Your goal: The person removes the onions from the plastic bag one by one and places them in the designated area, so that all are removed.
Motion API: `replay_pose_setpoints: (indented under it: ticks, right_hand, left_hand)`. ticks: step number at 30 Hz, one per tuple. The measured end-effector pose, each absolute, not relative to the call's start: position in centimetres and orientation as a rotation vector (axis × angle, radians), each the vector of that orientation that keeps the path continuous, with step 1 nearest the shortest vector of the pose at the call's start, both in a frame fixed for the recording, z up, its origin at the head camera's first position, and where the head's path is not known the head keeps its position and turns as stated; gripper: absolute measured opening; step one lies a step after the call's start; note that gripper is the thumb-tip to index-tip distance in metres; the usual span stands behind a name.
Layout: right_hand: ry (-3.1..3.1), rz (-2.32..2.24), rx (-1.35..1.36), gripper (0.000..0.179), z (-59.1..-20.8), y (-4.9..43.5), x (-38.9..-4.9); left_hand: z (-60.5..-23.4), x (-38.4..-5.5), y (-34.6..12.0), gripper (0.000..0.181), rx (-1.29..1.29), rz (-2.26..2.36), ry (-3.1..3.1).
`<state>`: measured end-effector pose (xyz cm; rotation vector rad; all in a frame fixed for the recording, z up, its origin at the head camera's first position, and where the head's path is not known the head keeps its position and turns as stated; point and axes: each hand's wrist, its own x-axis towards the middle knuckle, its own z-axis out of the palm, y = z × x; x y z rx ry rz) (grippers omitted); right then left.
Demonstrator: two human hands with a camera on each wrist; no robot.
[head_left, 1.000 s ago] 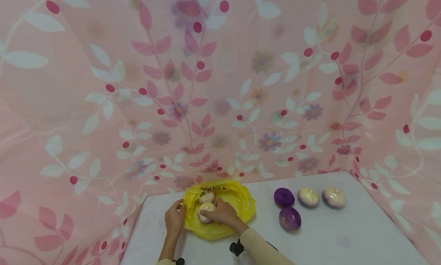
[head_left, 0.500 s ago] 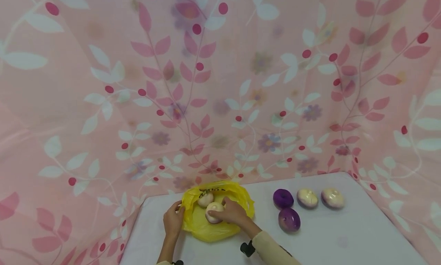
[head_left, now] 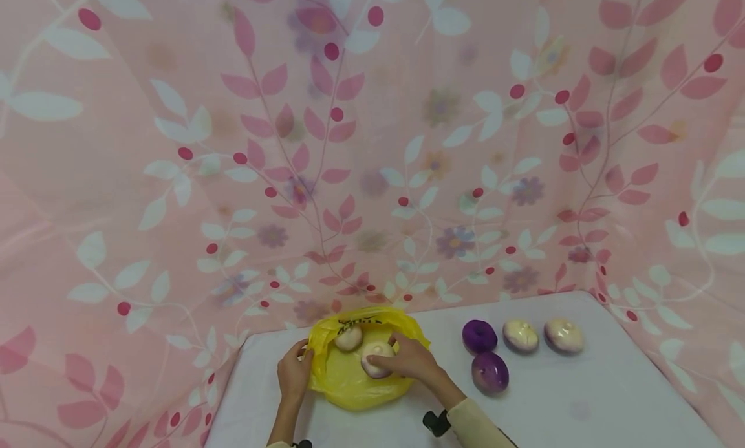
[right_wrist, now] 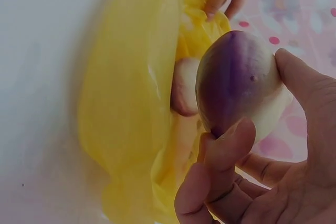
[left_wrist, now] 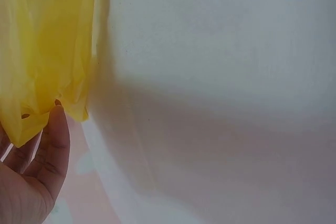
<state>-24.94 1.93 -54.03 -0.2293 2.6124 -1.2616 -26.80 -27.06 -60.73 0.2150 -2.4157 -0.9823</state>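
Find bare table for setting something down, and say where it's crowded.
Widest: white table nearer than the two loose pale pieces, right of the nearer purple piece. Narrower: gap between the yellow bag and the purple pieces. Crowded: the bag's opening, with left hand, right hand, held piece and inner piece.

We see a yellow bag [right_wrist: 126, 77] of thin, crinkled plastic film, partly see-through and softly shiny along its folds. The gripped purple-and-cream bulb [right_wrist: 236, 82] looks smooth, with a gentle sheen. Two cream-topped bulbs [head_left: 520, 335] and the nearer purple bulb [head_left: 490, 372] show us glossy highlights. The tabletop [head_left: 582, 403] looks smooth and matt to us, the printed backdrop [head_left: 372, 144] a thin, lightly creased sheet, and the sleeve [head_left: 474, 425] matt cloth.
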Motion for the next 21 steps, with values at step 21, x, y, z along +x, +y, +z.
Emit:
replay_pose_setpoints:
  ticks: [21]
  right_hand:
    - [2.573,-1.378,-0.297,0.065,-53.4,6.8,-24.2]
  left_hand:
    - [-60.7,-26.7,-27.2,0.023,0.200,-0.991,-2.418]
